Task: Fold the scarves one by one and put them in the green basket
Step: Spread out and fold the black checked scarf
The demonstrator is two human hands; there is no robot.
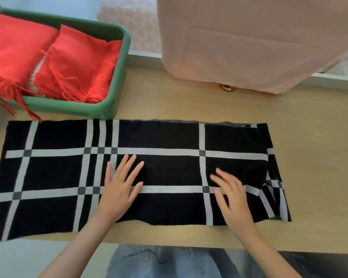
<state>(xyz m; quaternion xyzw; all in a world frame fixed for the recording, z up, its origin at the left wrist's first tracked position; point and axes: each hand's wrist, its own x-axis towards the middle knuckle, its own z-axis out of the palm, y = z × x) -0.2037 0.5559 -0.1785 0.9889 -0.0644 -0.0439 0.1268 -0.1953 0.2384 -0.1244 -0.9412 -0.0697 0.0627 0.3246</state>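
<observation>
- lying flat on the wooden table [189, 103], the black plaid scarf [159, 169] sat just in front of the green basket [121, 63]
- left hand [119, 189] and right hand [232, 194] both rested on it, fingers straight and spread, gripping nothing
- two red scarves [74, 65] were folded inside the basket

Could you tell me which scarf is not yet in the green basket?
The black-and-white checked scarf: it lies spread on the table under the left hand and right hand, while both red scarves sit folded in the green basket.
</observation>
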